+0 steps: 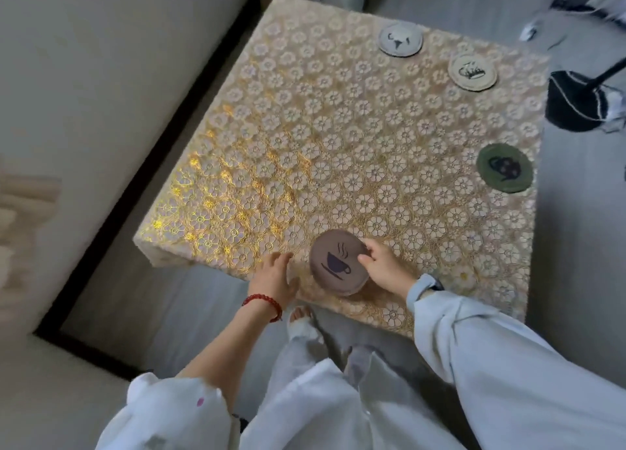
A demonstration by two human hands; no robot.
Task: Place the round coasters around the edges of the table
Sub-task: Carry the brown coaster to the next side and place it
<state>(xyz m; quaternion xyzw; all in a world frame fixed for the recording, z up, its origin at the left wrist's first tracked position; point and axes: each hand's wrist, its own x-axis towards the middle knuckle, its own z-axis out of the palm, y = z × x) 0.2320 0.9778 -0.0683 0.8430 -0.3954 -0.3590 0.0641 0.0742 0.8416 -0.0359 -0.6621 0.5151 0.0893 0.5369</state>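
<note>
A brown round coaster (337, 261) with a dark teacup picture sits on top of what looks like a small stack near the table's front edge. My right hand (384, 266) grips its right rim. My left hand (276, 275) hovers just left of it with fingers apart, holding nothing. A green coaster (504, 167) lies by the right edge. A cream coaster (472, 72) and a pale grey coaster (400, 39) lie near the far right corner. The table (288, 144) wears a gold cloth with white flowers.
A pale sofa or bed (84, 93) with a dark base runs along the table's left side. A black bag (579, 100) lies on the grey floor to the right. My legs and a foot (299, 315) stand at the front edge.
</note>
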